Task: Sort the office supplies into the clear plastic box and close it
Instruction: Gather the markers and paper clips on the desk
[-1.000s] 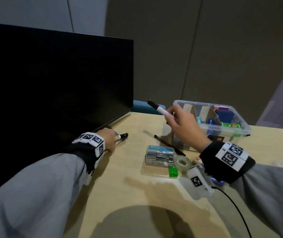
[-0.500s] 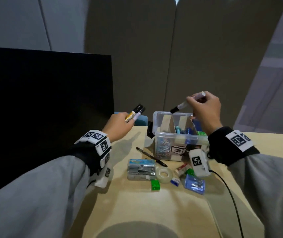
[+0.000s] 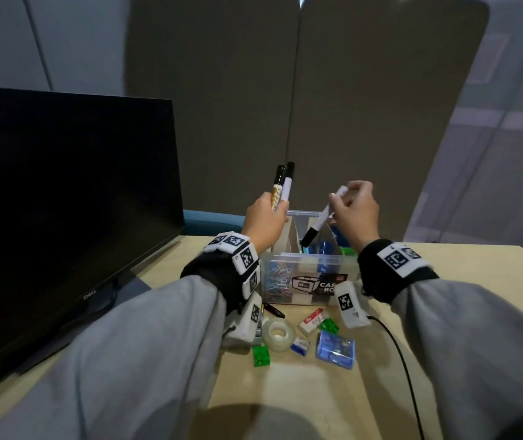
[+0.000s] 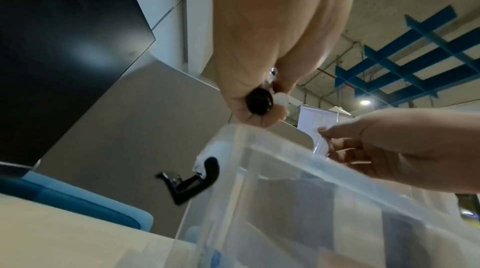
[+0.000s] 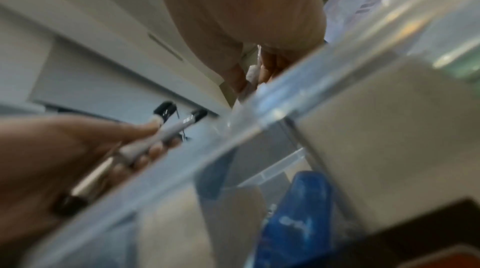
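The clear plastic box (image 3: 304, 258) stands open on the desk, with dividers, coloured paper clips and blue items inside. My left hand (image 3: 264, 217) grips two black-capped markers (image 3: 282, 185) upright, just above the box's left rim (image 4: 259, 139). My right hand (image 3: 353, 208) pinches a white marker (image 3: 322, 219) by its tail, black cap angled down into the box. The left wrist view shows the marker ends (image 4: 259, 101) in my fist; the right wrist view is blurred and shows the two markers (image 5: 166, 128) beyond the box wall.
In front of the box lie a tape roll (image 3: 277, 335), green clips (image 3: 260, 355), a blue packet (image 3: 336, 349), a red-and-white packet (image 3: 311, 320) and a black pen (image 3: 273, 311). A dark monitor (image 3: 63, 201) fills the left. A cable (image 3: 399, 360) trails from my right wrist.
Both hands rose and came together over the box. The left hand lifted two markers off the desk; the right hand tipped its marker cap-down into the box.
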Action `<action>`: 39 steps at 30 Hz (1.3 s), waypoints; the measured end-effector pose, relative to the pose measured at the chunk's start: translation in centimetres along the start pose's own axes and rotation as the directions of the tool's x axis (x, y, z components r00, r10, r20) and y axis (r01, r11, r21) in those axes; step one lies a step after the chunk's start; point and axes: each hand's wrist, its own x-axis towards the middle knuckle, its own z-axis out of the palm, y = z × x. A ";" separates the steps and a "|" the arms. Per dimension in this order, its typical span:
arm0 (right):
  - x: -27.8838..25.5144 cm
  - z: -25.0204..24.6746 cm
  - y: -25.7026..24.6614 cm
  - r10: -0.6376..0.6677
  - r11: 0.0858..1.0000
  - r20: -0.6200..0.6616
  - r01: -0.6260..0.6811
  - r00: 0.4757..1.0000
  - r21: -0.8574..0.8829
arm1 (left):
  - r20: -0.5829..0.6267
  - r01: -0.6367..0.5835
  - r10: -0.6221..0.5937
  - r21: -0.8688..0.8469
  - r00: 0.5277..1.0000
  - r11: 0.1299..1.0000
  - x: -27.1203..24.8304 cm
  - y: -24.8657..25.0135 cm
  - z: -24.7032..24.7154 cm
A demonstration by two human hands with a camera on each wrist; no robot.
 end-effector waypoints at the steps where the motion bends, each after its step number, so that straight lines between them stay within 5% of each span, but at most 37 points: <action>1: 0.2 0.4 0.0 -0.027 0.998 0.014 0.028 1.000 -0.063 | 0.017 0.017 -0.017 -0.037 1.000 0.999 0.2 -0.1 0.5; 5: 0.6 2.0 0.2 -0.087 0.932 0.188 0.147 0.978 -0.332 | 0.094 0.047 -0.036 -0.112 0.995 0.993 0.2 -1.1 1.3; 11: 0.8 3.3 2.1 -0.117 0.833 0.380 0.299 0.918 -0.465 | 0.233 0.059 -0.007 -0.217 0.972 0.974 0.6 -1.8 0.3; 13: 0.7 3.3 2.3 -0.186 0.847 0.336 0.324 0.923 -0.422 | 0.256 0.061 0.002 -0.235 0.967 0.970 0.7 -2.0 0.4; 16: 0.3 2.7 2.0 -0.218 0.960 0.205 0.247 0.954 -0.128 | 0.281 0.086 -0.005 -0.277 0.960 0.957 0.9 -2.3 0.3; 19: -0.2 2.1 1.6 -0.290 0.957 0.119 0.286 0.950 0.044 | 0.296 0.105 -0.005 -0.322 0.955 0.941 1.0 -2.4 0.2; 23: -0.3 2.3 2.2 -0.543 0.752 0.156 0.561 0.825 -0.347 | 0.286 0.123 -0.010 -0.381 0.958 0.916 1.0 -2.4 0.2; 27: -0.5 2.7 2.4 -0.610 0.501 0.270 0.627 0.745 -0.597 | 0.281 0.124 -0.012 -0.386 0.960 0.914 1.0 -2.2 0.2; 30: -0.8 1.9 2.1 -0.555 0.413 0.317 0.586 0.769 -0.698 | 0.242 0.151 -0.046 -0.433 0.969 0.888 1.1 -2.2 0.3; 33: -0.7 0.4 1.4 -0.323 0.624 0.185 0.356 0.928 -0.696 | 0.199 0.147 -0.055 -0.481 0.978 0.865 1.1 -2.1 0.2; 35: -0.2 -0.2 1.2 -0.114 0.764 0.137 0.175 0.984 -0.621 | 0.191 0.140 -0.055 -0.471 0.980 0.871 1.0 -2.1 0.1; 39: 0.4 -0.8 1.0 0.181 0.841 0.259 -0.012 0.949 -0.542 | 0.201 0.155 -0.068 -0.463 0.977 0.873 1.0 -1.8 0.1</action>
